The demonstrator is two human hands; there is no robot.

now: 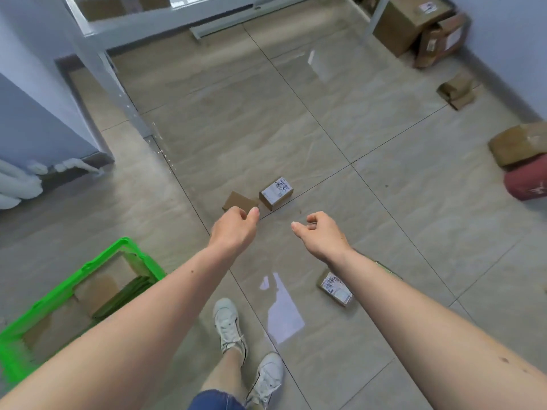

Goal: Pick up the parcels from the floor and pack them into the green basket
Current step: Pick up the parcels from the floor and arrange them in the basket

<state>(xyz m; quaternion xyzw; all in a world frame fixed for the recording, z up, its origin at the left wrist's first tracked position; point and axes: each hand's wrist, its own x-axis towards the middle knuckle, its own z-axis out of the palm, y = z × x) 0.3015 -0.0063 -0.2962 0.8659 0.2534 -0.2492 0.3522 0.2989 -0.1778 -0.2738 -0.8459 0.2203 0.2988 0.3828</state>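
Note:
Two small cardboard parcels lie side by side on the tiled floor ahead: a plain brown one (238,201) and one with a white label (276,192). My left hand (235,229) hovers just short of the plain one, fingers loosely curled, holding nothing. My right hand (321,232) hangs to the right of it, also loosely curled and empty. A third labelled parcel (336,288) lies under my right forearm. The green basket (97,263) stands at the lower left with several brown parcels inside.
A metal shelf frame (118,93) runs along the left. Larger cardboard boxes (411,22) stand at the far right corner, with more parcels (457,90) (518,143) and a dark red bag (528,180) along the right wall. My feet in white shoes (229,324) are below.

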